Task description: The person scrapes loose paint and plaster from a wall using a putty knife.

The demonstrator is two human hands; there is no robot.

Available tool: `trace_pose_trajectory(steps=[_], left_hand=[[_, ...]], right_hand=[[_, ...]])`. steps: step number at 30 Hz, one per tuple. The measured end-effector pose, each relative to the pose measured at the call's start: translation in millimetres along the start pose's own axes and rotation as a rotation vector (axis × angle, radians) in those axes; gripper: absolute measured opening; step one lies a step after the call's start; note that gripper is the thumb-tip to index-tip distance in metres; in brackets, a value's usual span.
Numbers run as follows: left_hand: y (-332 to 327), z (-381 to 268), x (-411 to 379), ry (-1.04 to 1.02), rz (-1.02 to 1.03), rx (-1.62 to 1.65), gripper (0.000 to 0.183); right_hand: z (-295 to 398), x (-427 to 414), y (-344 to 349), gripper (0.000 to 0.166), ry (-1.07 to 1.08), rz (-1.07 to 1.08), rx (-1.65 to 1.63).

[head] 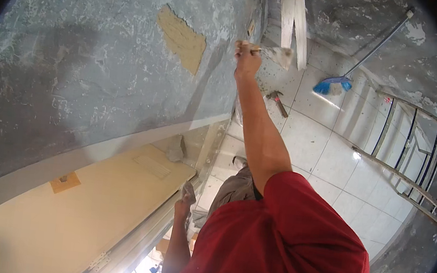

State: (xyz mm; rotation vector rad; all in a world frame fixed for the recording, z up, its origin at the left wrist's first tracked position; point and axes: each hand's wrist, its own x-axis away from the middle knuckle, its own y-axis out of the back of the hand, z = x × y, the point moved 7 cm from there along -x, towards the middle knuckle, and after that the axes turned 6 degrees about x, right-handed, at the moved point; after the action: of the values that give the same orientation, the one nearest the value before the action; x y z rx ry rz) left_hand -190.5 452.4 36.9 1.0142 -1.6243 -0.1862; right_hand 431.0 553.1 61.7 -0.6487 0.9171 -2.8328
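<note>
My right hand [247, 61] is stretched out in front of the grey wall [102, 60]. It grips the handle of a wide putty knife [278, 57], whose smeared blade points right. An irregular patch of tan filler [182, 39] lies on the wall, left of that hand. Lower down, my left hand [183, 206] is closed around a small grey flat-looking object [188, 192], blurred and too unclear to name. It is beside the edge of a cream door [86, 218].
A claw hammer [278, 102] lies on the tiled floor [306, 141]. A blue-bristled broom [333, 84] leans on the far wall. Pale boards [293, 20] stand at the top. On the right is a metal ladder [393, 167]. A grey lump [176, 149] rests by the door's corner.
</note>
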Motion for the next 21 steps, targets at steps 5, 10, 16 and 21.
trace_pose_trajectory(steps=[5,10,16,21], left_hand=[[3,-5,11,-0.048,0.000,0.109,0.055],[3,-18,5,-0.082,-0.010,0.113,0.047],[7,-5,10,-0.126,-0.031,0.021,0.051],[-3,-16,12,-0.034,0.067,-0.063,0.051]], right_hand=[[-11,61,-30,0.018,-0.100,0.127,0.432],[-20,47,-10,0.017,-0.090,0.023,0.241],[-6,40,-2,0.020,-0.031,-0.064,0.150],[-2,62,-15,0.024,-0.154,0.097,0.544]])
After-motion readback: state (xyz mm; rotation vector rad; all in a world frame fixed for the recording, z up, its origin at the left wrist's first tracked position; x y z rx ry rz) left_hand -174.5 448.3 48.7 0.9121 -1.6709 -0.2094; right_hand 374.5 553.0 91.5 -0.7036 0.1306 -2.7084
